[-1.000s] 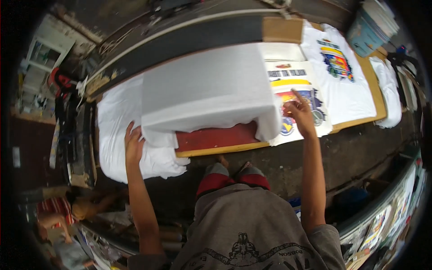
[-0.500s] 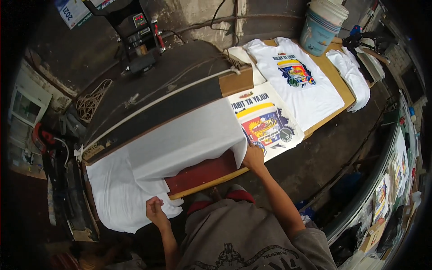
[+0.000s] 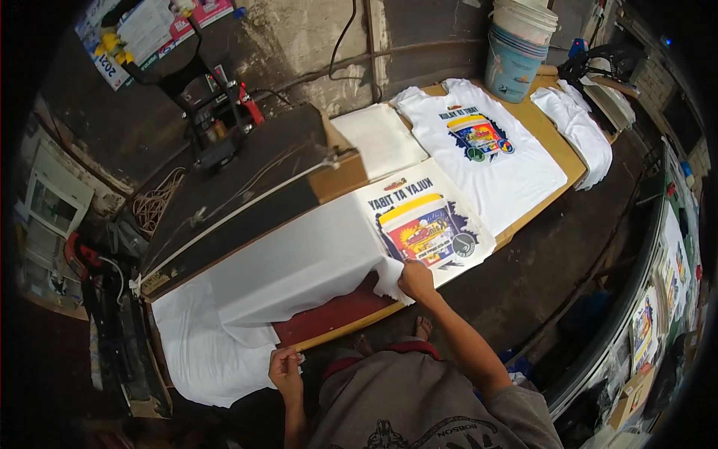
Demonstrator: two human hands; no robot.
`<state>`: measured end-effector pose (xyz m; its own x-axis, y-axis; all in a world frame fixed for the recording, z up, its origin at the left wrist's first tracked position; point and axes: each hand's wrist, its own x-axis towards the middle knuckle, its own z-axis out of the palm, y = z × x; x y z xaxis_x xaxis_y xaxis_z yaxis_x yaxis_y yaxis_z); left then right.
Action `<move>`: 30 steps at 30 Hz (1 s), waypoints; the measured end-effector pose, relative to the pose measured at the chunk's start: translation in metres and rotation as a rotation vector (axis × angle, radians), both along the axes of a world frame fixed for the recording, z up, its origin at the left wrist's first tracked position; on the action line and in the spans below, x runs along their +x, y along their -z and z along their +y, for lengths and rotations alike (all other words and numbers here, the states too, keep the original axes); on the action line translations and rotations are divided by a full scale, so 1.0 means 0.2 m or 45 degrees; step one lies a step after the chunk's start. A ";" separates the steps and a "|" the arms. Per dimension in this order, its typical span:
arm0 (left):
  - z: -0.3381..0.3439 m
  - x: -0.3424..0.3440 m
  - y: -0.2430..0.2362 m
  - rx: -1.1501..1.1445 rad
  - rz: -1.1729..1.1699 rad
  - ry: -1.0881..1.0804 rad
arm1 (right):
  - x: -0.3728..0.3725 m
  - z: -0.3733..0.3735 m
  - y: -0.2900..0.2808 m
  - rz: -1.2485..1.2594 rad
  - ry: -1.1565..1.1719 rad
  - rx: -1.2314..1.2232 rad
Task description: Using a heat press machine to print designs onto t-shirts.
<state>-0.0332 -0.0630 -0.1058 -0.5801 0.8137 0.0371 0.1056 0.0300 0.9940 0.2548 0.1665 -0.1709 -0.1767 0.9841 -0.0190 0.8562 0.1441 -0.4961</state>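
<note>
A white T-shirt (image 3: 299, 251) drapes over the red board (image 3: 321, 314), partly under a dark, flat-topped cover, with a fold hanging down at the left. Near the board's right end, my right hand (image 3: 417, 282) is closed on a lifted corner of this shirt. My left hand (image 3: 286, 376) is closed at the shirt's lower edge by the yellow board rim; its fingers pinch the cloth, though the fingertips are partly hidden. Beside my right hand lies a white sheet with a mirrored colour print (image 3: 426, 224). Beyond it, a printed white T-shirt (image 3: 516, 165) is spread flat.
A stacked bucket (image 3: 516, 63) stands behind the spread shirt, with another folded white garment (image 3: 572, 127) to its right. Black-handled equipment (image 3: 213, 112) rises at the back left. Coiled cord (image 3: 158, 198) lies at left. Further printed sheets (image 3: 643, 329) rest at far right.
My left hand has come right and down to the board's edge, where it pinches the cloth. My right hand has lifted the shirt's corner, and the view has shifted.
</note>
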 end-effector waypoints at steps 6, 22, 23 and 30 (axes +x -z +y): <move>0.07 0.37 0.04 -0.010 0.059 0.076 | 0.32 0.17 -0.03 0.416 0.155 -0.108; 0.87 1.33 0.01 -0.231 -1.454 0.489 | 1.58 -0.05 -0.38 1.568 0.584 -0.439; 0.88 1.32 0.06 -0.254 -1.454 0.494 | 1.62 -0.09 -0.34 1.470 0.622 -0.446; 0.88 1.26 0.29 -0.390 0.371 0.912 | 1.57 -0.20 -0.30 0.880 0.473 -0.291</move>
<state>0.2188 0.1131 -0.1632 0.0806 0.9808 -0.1774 0.4543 0.1223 0.8824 0.5691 0.1263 -0.1114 0.1149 0.9657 -0.2327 0.3181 -0.2577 -0.9123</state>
